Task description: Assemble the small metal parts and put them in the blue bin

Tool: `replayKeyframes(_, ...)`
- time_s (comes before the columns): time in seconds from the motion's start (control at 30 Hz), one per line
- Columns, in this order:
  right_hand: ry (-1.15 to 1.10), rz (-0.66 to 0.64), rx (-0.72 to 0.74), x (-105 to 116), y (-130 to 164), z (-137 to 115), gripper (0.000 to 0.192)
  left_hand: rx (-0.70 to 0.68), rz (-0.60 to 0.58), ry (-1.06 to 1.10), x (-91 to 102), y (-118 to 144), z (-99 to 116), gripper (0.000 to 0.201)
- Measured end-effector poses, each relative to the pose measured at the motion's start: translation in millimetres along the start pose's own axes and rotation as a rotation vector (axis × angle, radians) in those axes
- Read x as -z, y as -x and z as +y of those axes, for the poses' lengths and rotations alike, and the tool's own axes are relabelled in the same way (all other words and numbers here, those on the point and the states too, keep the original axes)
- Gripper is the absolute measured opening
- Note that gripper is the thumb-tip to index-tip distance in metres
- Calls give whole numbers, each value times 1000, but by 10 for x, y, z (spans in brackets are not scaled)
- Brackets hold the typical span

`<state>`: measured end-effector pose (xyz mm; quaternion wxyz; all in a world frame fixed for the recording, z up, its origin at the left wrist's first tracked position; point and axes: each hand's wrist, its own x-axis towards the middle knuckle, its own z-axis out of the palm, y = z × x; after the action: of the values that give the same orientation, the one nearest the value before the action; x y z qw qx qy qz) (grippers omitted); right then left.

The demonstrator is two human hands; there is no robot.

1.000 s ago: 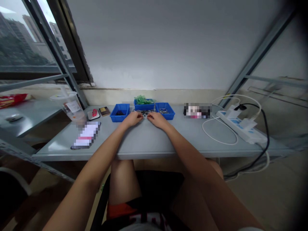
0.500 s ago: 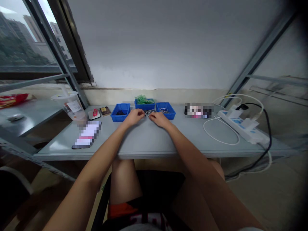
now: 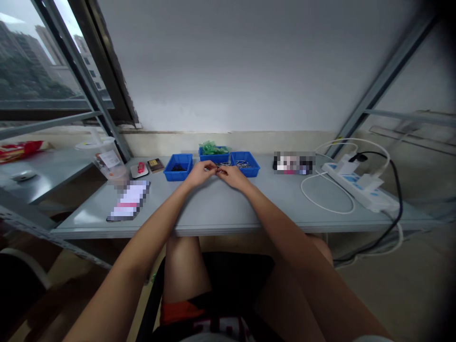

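Observation:
My left hand (image 3: 203,173) and my right hand (image 3: 231,175) meet fingertip to fingertip over the grey table. Each has its fingers pinched together on something small, partly metallic, too tiny to name. Just behind the fingers lies a pile of thin shiny metal pieces (image 3: 223,164). To the right stands a blue bin (image 3: 254,172) with similar slim metal parts (image 3: 242,164). On the left, another blue bin (image 3: 171,175) contains small dark pieces (image 3: 178,167). A third blue bin (image 3: 204,156), at the back, is heaped with green plastic packets (image 3: 213,148).
On the left are a phone (image 3: 130,199), a lidded drink cup (image 3: 112,161), a red item on a small white tray (image 3: 140,167) and a dark box (image 3: 156,165). A blurred object (image 3: 294,163) and a power strip (image 3: 366,190) with cables lie right. A wall (image 3: 228,71) rises behind.
My hands have come together; the right hand shifted slightly left, so the gap between the fingertips has closed. The bins stay where they were.

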<state>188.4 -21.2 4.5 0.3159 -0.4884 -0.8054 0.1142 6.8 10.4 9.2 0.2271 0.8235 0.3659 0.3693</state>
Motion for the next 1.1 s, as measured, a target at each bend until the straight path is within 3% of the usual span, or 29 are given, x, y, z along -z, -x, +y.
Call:
replayKeyframes(0.2,-20,122,-44,38,-13,26,28,26,-23,-108,21,19,-62,18)
replayKeyframes(0.4,2,29,-13,19,-16,41,23,-31,-63,-150,12,19,-66,23)
replayKeyframes(0.6,17,-35,-15,28,1,68,22,0,-41,-143,18,14,-27,29)
replayKeyframes(0.87,11,-35,-19,52,9,91,24,-80,-19,-145,22,9,-25,35)
replayKeyframes(1.1,-17,16,-30,45,-10,104,25,-20,-3,-15,21,17,38,30)
